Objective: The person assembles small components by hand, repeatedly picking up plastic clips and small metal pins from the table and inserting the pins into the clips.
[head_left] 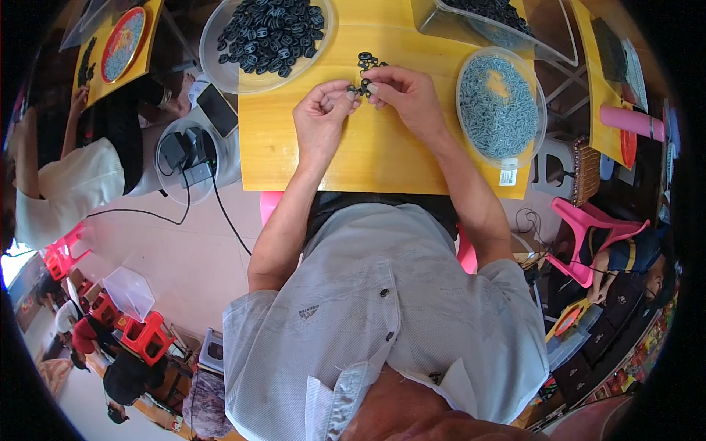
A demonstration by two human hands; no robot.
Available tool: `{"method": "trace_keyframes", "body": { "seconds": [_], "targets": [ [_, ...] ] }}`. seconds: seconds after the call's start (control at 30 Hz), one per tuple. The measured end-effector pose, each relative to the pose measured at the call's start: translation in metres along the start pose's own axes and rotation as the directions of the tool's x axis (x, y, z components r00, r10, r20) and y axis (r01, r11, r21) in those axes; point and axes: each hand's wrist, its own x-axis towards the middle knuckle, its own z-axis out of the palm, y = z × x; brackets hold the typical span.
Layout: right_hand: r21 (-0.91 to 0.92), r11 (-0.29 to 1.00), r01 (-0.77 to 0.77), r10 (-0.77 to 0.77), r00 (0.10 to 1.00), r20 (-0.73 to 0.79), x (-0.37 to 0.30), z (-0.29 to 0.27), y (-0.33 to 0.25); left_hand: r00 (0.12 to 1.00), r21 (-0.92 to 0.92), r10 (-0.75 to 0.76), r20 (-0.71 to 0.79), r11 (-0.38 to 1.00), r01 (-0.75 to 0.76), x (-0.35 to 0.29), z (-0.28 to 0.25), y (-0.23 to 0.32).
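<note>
Over the yellow table point(279, 154), both of my hands meet near the middle. My left hand point(321, 121) is closed, thumb and fingertips pinching a small black plastic piece point(353, 90). Right beside it, my right hand point(413, 99) pinches another small black piece point(365, 85) between thumb and forefinger. The two pieces are very close; whether they touch is too small to tell. Just beyond the fingertips lies a little group of loose black plastic pieces point(365, 57). Part of that group is hidden behind my right hand.
A clear round tub point(209, 55) heaped with black pieces stands far left. To the right is a clear tub point(543, 117) of silvery screws. A clear rectangular bin point(471, 33) of black parts stands far right. On a stool at left are chargers point(187, 151) and a phone point(217, 110); a person sits nearby.
</note>
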Motion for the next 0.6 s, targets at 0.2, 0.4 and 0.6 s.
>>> {"method": "trace_keyframes", "body": {
  "seconds": [0.2,0.4,0.6],
  "targets": [
    [-0.024,1.000,-0.013,0.013,1.000,-0.004,0.0002,0.0002,-0.0017,1.000,0.018,-0.014,0.009,1.000,0.014,0.0004,-0.0003,0.0004],
    [-0.039,0.999,0.014,-0.014,1.000,0.019,0.0017,0.0015,-0.0004,1.000,0.024,-0.021,0.012,1.000,0.020,0.0001,0.0001,0.0018],
    [-0.045,0.999,0.011,-0.009,0.999,0.044,0.0034,0.0000,-0.0011,0.999,0.033,-0.029,0.014,0.999,0.029,0.0006,0.0014,0.0041]
  ]
}}
